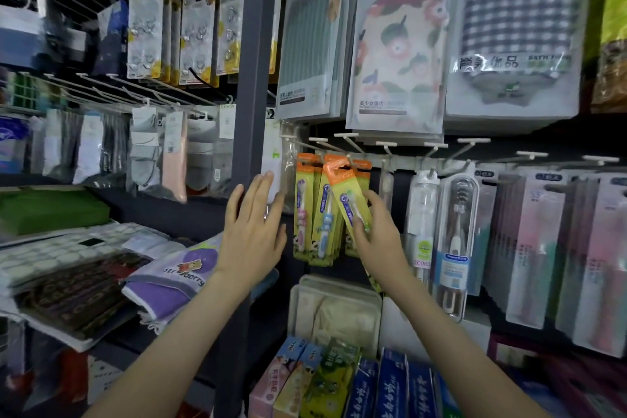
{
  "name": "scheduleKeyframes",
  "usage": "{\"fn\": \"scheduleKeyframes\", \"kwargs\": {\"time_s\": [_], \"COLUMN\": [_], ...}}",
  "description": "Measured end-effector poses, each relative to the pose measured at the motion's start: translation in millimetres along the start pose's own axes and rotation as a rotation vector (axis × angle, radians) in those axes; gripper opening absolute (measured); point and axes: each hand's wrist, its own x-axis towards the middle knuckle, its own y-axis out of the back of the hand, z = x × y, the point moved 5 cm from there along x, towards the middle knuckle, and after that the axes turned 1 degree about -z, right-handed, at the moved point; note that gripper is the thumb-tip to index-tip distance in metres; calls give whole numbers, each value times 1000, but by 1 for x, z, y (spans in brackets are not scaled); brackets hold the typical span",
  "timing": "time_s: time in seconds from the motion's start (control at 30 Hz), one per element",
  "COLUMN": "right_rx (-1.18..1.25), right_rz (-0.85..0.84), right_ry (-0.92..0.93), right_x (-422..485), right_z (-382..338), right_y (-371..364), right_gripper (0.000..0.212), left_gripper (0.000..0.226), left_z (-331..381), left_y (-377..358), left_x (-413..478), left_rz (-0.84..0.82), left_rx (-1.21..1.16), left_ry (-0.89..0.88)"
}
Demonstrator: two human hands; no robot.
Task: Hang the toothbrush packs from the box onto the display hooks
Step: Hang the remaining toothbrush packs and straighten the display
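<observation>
Toothbrush pack [345,195] hung tilted, orange top up among the display hooks [386,145], in front of the hung packs [304,210] | right hand [380,241] gripped its lower half | left hand [252,227] spread, fingers straight, holding nothing, beside the dark upright post [251,112]

toothbrush packs [314,210]: orange-yellow | towel pack [515,3]: navy-white gingham | bath cap pack [400,44]: cream floral

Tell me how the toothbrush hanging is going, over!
Left hand open, empty. Right hand grips a tilted toothbrush pack, its top up at the hooks. Other packs hang alongside; nothing in the way.
</observation>
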Motion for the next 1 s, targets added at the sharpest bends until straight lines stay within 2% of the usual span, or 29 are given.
{"fn": "scheduleKeyframes", "kwargs": {"time_s": [0.27, 0.33, 0.53, 0.67, 0.83, 0.93, 1.0], "right_rx": [13, -9, -119, -170, -103, -71, -81], "right_rz": [216, 240, 286, 242, 134, 33, -32], "right_ry": [-148, -219, -284, -336, -202, -117, -92], "right_x": [15, 21, 46, 45, -6, -62, -114], "right_z": [9, 18, 47, 55, 25, 8, 2], "right_y": [-27, -37, -58, -62, -43, -16, 10], "right_gripper": [55, 59, 70, 68, 68, 67, 64], "left_gripper": [43, 40, 39, 39, 43, 40, 37], "left_z": [-1, -1, -2, -2, 1, 40, 86], "left_y": [-7, -8, -11, -10, 2, 26, 45], "left_x": [-2, -3, -5, -5, -18, -49, -78], "left_rz": [57, 70, 75, 45, 35, 56, -30], "left_rx": [38, 34, 39, 15, -65, -264, -507], "left_ry": [-24, -27, -25, -26, 7, 68, 70]}}
